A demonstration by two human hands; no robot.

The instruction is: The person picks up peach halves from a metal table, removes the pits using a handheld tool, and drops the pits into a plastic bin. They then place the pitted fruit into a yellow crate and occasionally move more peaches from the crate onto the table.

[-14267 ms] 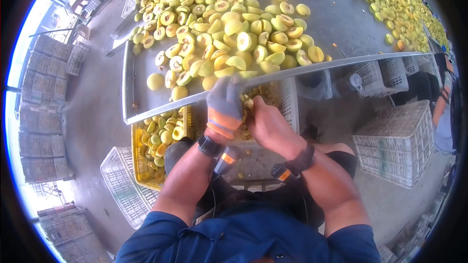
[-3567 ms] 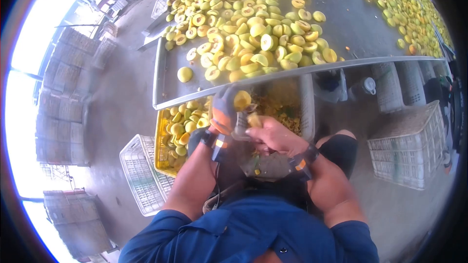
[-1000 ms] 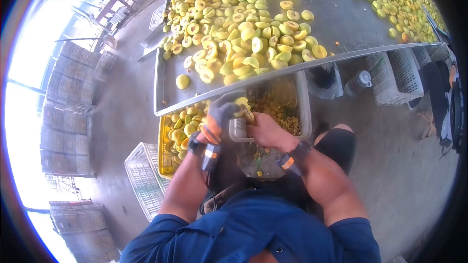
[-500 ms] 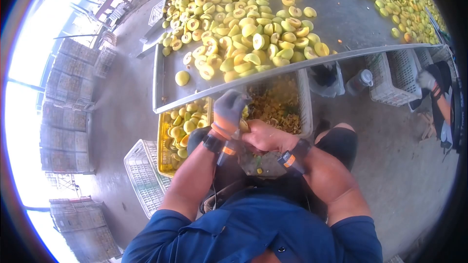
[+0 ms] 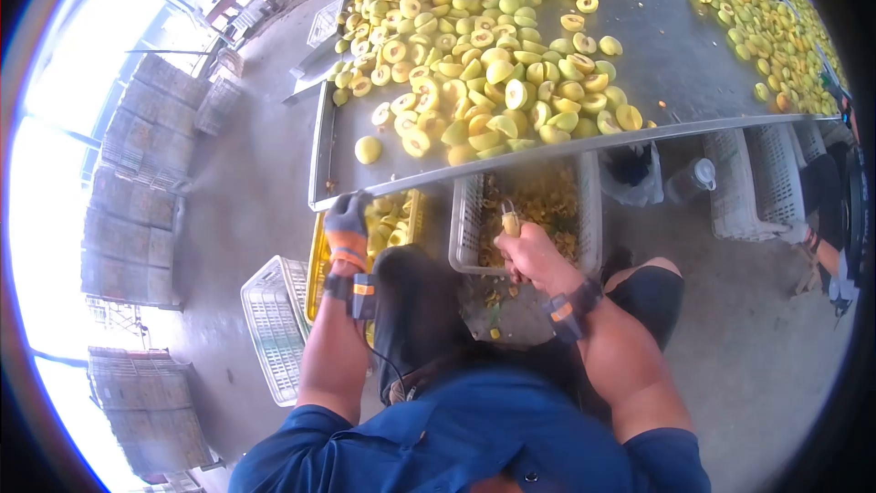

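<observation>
- Half a second ago both hands met in front of the body over a piece of fruit; now they have parted. The gloved left hand (image 5: 347,224) has swung out to the left, over the yellow crate (image 5: 321,256), and the fruit it was gripping is no longer in it.
- The left hand's fingers are curled downward at the near edge of the metal table (image 5: 675,55). The glove hides whether they pinch anything, so I cannot tell.
- The bare right hand (image 5: 529,256) is wrapped tightly round a small knife (image 5: 507,217), blade pointing away, held over the near rim of the white crate (image 5: 589,219) of pits and scraps.
- Halved fruit (image 5: 493,64) lies heaped on the table, just beyond both hands; more pieces sit in the yellow crate under the left hand.
- Risk: the blade is exposed while the left hand reaches away. A quick return of that hand could meet the edge, and juice on the bare palm could let the handle slip.
- The table's rim overhangs both crates, so a hand lifting quickly could knock it.
- An empty white basket (image 5: 269,329) lies on the floor far left. More white crates (image 5: 757,183) and a capped bottle (image 5: 692,180) stand under the table to the right, and stacked crates (image 5: 137,183) line the left side.
- Another person's arm (image 5: 821,246) shows at the right edge, well apart.
</observation>
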